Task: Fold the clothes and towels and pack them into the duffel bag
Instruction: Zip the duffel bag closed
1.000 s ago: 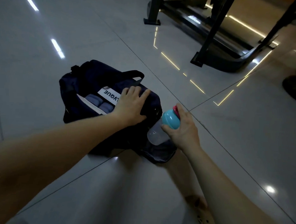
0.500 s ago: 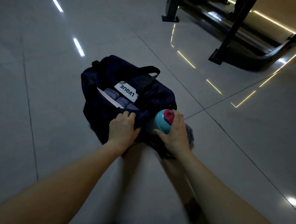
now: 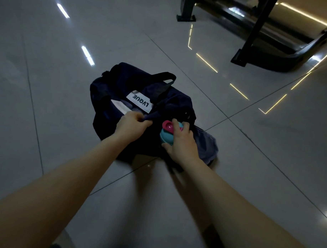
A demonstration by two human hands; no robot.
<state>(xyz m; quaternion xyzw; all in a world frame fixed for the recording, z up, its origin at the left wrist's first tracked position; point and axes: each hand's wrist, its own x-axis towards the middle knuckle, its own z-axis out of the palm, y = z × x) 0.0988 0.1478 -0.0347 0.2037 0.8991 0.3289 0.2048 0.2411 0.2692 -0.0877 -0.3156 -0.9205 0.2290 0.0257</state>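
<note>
A dark navy duffel bag (image 3: 111,96) lies open on the tiled floor, with a white label and folded grey cloth (image 3: 130,107) showing inside. My left hand (image 3: 130,126) pinches the near edge of the bag's opening. My right hand (image 3: 182,141) grips a bottle (image 3: 167,136) with a teal lid and pink cap, its body sunk into the bag's near end. A grey mesh side pocket (image 3: 208,144) sticks out to the right of that hand.
Black exercise machine frames (image 3: 263,44) stand at the back right on the glossy grey tiles (image 3: 69,46). Thin lit lines reflect on the floor near them. Bare floor surrounds the bag on the left and front.
My left hand came off the bag's top and now pinches its near edge. My right hand brought the bottle from beside the bag down into its near end.
</note>
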